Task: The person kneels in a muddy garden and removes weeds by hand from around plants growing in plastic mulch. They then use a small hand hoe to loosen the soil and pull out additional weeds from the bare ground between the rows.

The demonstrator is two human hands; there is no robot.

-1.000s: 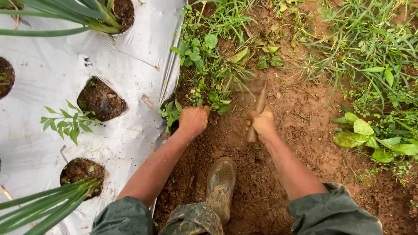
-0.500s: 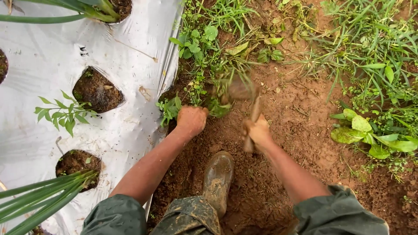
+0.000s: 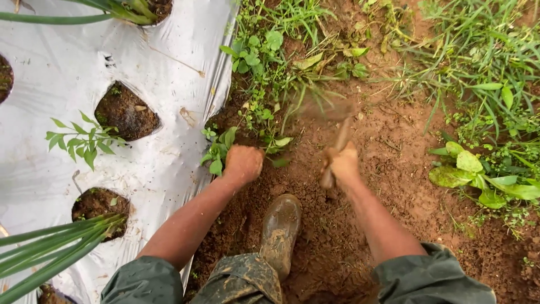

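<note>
Outdoor farm plot, cultivated bed. Silver-white plastic mulch sheet with round planting holes of dark soil; bare reddish-brown earth alongside; green weeds and grass; mud-caked rubber boot.

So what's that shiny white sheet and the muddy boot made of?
The sheet looks like thin plastic film: glossy, crinkled, with holes cut for plants. The boot looks like rubber, smooth and seamless under caked mud, though the mud hides much of it.
</note>
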